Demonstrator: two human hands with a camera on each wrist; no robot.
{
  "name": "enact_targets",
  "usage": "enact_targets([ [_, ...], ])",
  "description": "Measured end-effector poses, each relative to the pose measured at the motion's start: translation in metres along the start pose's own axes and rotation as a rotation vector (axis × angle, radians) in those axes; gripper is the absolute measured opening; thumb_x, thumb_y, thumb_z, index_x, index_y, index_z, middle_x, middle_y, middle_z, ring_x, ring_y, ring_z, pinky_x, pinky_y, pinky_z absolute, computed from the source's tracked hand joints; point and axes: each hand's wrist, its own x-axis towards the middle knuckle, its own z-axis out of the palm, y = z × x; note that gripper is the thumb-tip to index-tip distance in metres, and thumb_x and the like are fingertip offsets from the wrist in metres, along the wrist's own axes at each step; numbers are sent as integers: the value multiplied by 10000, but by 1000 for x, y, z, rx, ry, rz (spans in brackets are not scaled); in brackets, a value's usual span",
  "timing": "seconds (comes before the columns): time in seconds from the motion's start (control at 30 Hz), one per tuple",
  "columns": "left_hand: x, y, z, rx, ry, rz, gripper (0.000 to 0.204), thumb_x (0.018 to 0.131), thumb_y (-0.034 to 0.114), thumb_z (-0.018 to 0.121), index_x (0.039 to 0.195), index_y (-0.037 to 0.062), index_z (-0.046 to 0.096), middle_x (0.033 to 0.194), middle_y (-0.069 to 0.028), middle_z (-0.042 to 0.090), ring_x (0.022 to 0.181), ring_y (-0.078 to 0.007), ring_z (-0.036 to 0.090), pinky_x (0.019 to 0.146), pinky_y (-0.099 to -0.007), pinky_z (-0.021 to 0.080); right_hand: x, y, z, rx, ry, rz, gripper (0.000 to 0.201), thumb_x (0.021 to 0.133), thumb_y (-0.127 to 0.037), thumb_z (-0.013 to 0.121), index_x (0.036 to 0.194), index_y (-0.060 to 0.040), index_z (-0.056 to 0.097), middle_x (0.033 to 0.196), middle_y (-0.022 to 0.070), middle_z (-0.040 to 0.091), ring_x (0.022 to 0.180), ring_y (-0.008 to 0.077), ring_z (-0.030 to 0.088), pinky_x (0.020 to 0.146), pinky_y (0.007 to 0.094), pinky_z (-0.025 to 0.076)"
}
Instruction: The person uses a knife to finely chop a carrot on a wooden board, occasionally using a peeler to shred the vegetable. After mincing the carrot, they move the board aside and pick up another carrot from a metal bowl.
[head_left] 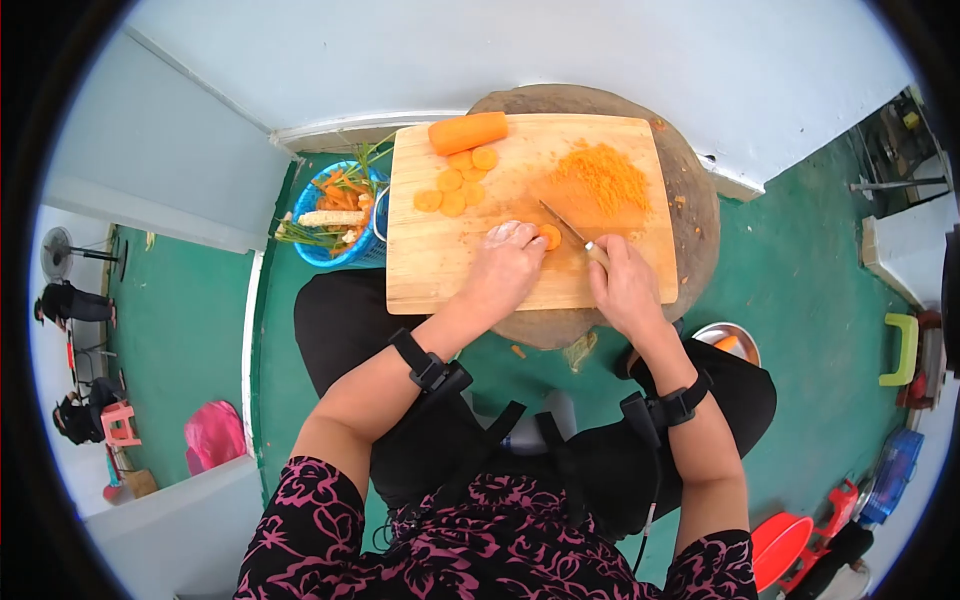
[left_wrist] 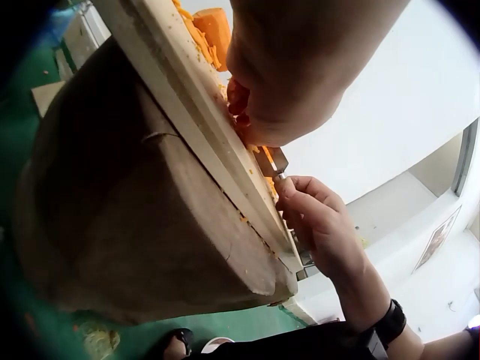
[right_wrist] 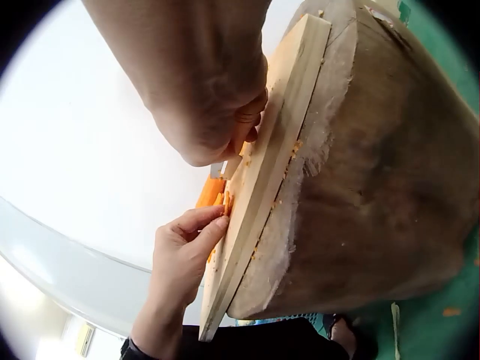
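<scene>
My left hand (head_left: 505, 262) pinches carrot slices (head_left: 549, 237) against the wooden cutting board (head_left: 430, 285), its fingertips bunched at their edge. In the right wrist view, thumb and fingers of the left hand (right_wrist: 180, 251) meet on these slices. A knife (head_left: 567, 222) with a pale handle is gripped by my right hand (head_left: 628, 280), its blade just right of the slices. Finely cut carrot (head_left: 610, 178) lies heaped at the board's upper right. Several round slices (head_left: 450, 180) lie at the upper left, below a thick carrot piece (head_left: 468, 132).
A tree-stump block (head_left: 700, 220) supports the board, close to a white wall (head_left: 560, 50). On the left stands a blue basket (head_left: 325, 255) of peelings. A metal bowl (head_left: 740, 338) with a carrot piece sits on the green floor by the right knee.
</scene>
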Motion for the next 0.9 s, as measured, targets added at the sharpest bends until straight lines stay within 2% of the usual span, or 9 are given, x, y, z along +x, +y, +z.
enact_targets([
  [0.13, 3, 6, -1, 50, -11, -29, 199, 741, 56, 634, 934, 19, 666, 1002, -119, 619, 964, -293, 583, 825, -399, 460, 2, -1, 0, -24, 9, -25, 222, 846, -117, 598, 1039, -11, 567, 870, 178, 609, 809, 363, 595, 698, 429, 480],
  [0.23, 2, 9, -1, 140, 45, 34, 212, 755, 69, 608, 954, 18, 662, 1038, -121, 620, 1006, -298, 574, 863, -409, 436, 0, -1, -5, -19, -23, -41, 218, 856, -107, 599, 1048, -8, 585, 863, 174, 601, 808, 360, 591, 698, 417, 476],
  [0.37, 2, 10, 3, 86, 7, 33, 229, 770, 76, 588, 981, 21, 658, 1081, -126, 614, 1052, -302, 559, 896, -420, 419, -6, 5, -3, 14, 49, -113, 216, 844, -89, 614, 1043, -5, 600, 864, 161, 583, 809, 353, 575, 690, 412, 465],
  [0.63, 5, 12, 0, 87, -97, 28, 304, 777, 81, 561, 1067, 13, 623, 1115, -129, 602, 1073, -307, 548, 916, -422, 416, -7, 4, -3, -6, 47, -104, 235, 823, -105, 635, 1027, 6, 600, 856, 151, 566, 811, 337, 568, 706, 409, 474],
  [0.9, 3, 8, 4, 56, -91, 24, 321, 775, 69, 548, 1083, 8, 614, 1128, -136, 596, 1091, -316, 539, 940, -430, 410, -9, 4, -2, -9, 38, -106, 246, 819, -110, 643, 1031, 7, 603, 851, 151, 562, 810, 333, 569, 710, 409, 478],
])
